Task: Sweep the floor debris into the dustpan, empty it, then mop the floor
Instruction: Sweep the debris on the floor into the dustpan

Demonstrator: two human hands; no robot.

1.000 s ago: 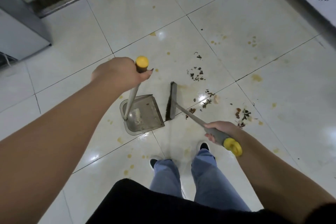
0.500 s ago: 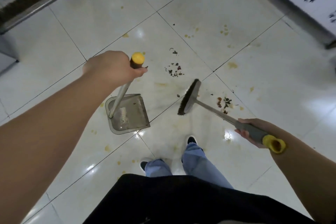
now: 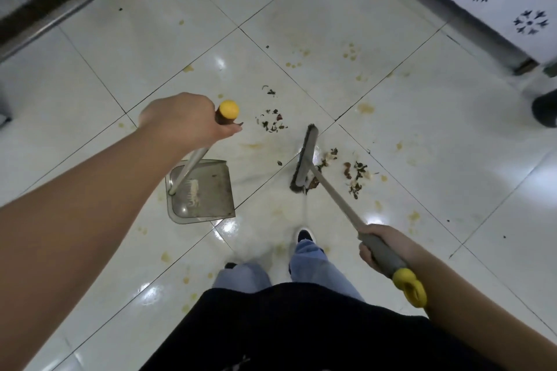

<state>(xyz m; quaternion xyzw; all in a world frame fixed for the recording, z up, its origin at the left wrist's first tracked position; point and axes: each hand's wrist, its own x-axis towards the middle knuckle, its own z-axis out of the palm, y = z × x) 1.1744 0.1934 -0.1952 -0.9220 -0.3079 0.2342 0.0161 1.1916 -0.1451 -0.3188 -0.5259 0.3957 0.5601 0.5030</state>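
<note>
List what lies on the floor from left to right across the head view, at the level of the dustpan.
dustpan → broom head → debris pile

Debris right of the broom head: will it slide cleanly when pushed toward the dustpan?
Probably not cleanly. The debris looks like light leafy scraps, likely to scatter. The floor looks glossy with yellowish stains, so bits may smear or stick.
</note>
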